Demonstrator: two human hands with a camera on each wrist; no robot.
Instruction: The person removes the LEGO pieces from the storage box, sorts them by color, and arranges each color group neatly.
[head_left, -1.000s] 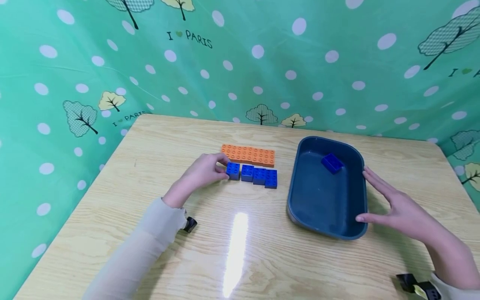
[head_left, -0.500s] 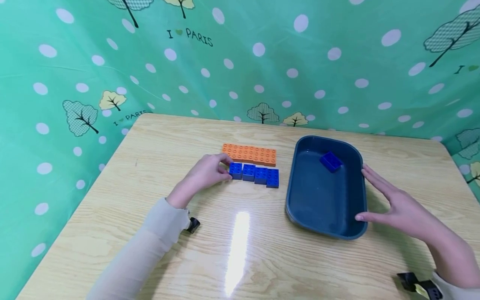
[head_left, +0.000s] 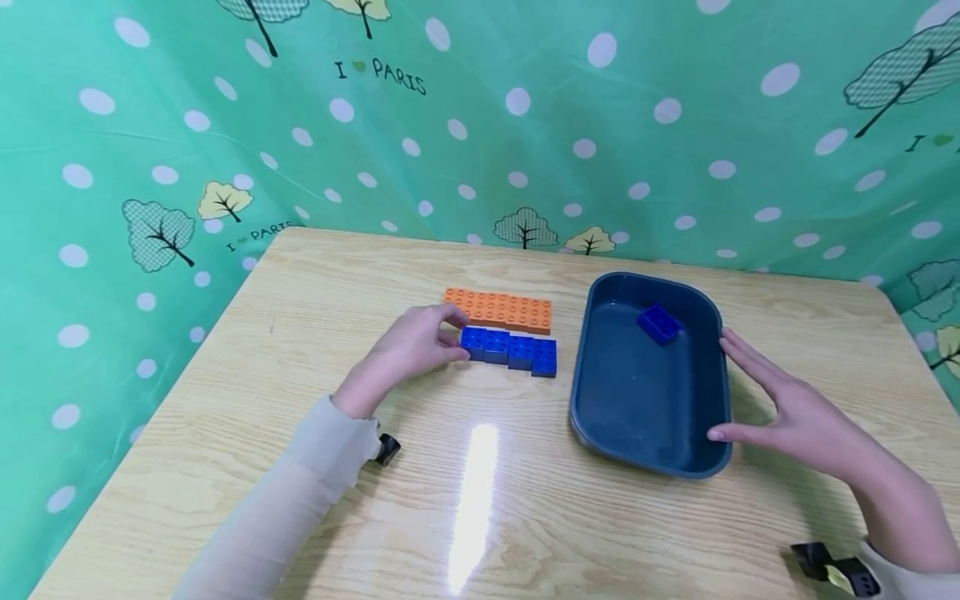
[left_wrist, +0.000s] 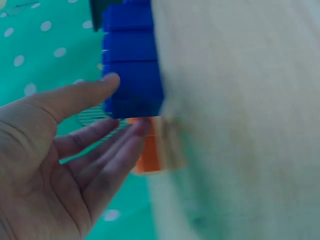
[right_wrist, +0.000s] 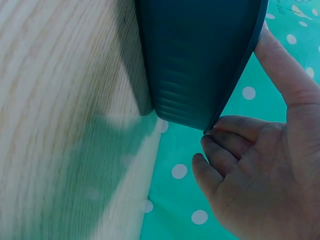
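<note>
Four-part blue row aside, several blue toy building bricks [head_left: 521, 352] stand side by side on the table. My left hand [head_left: 408, 343] pinches the leftmost blue brick [head_left: 472, 342]; in the left wrist view its thumb lies on the brick's near face [left_wrist: 135, 87]. Just behind the row lie orange bricks [head_left: 498, 310], laid end to end. At the right, my right hand [head_left: 795, 417] touches the rim of a dark blue bin [head_left: 648, 467], thumb and fingers spread and fairly straight. One blue brick [head_left: 660, 324] rests inside the bin near its far end.
The wooden table [head_left: 337, 517] carries a bright light reflection at the front. Behind it hangs a green cloth [head_left: 420, 158] with white dots and tree prints. Black straps with cameras [head_left: 836, 571] sit at the wrists.
My left hand has slid the leftmost blue brick right, closing the gap to its neighbour. The right hand stays at the bin's rim; the bin sits slightly further left in view.
</note>
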